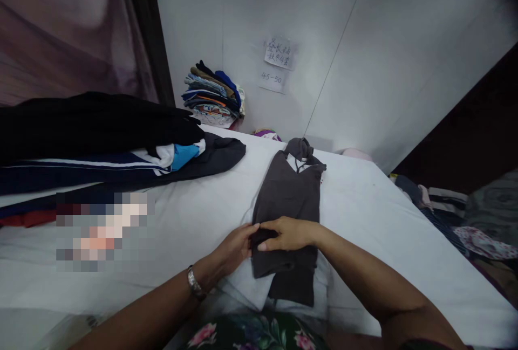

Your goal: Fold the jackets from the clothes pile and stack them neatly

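A dark grey-brown hoodie (288, 191) lies lengthwise in front of me on a bed-like surface with a white sheet, folded narrow with its hood away from me. My left hand (238, 245) is at the hoodie's left edge, its fingers closed on the cloth and partly hidden. Across the folded sleeve lies my right hand (287, 233), palm down, thumb and fingers apart, with the fingertips reaching that same left edge. Pale cloth shows beneath the hoodie near my body.
To the left lies a heap of dark clothes (81, 129). A folded clothes stack (212, 96) stands by the wall at the back. Handwritten paper signs (279, 53) hang on the wall. More clothes (445, 204) lie beyond the white sheet's (364, 220) right edge.
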`<state>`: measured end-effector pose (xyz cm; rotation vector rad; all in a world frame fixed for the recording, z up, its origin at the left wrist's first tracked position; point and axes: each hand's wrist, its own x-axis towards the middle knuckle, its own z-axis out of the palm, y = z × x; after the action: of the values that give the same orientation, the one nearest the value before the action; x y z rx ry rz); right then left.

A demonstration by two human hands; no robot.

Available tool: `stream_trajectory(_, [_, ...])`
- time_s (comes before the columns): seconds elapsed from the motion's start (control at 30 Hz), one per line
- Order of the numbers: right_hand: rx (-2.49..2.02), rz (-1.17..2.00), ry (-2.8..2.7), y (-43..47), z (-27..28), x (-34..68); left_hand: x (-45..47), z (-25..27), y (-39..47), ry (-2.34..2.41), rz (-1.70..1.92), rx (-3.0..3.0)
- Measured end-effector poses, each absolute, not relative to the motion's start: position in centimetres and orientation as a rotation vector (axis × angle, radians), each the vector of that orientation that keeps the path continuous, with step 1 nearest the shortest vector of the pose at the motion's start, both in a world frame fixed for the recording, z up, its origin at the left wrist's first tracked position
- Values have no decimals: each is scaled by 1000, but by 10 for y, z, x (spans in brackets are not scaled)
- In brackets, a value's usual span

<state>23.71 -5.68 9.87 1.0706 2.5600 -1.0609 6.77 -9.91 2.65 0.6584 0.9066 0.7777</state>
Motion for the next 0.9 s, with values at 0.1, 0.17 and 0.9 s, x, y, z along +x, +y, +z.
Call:
stream_trajectory(0.1, [1119,-1288,2530,-63,97,248,70,27,-99,964,872,772])
stream_trajectory(0.17, [1132,-1357,2555,-68,91,252,71,24,-97,1002,936,909])
stream_trajectory(0.9, [2645,-477,2145,156,35,293,72,27,-97,1234,857,1422])
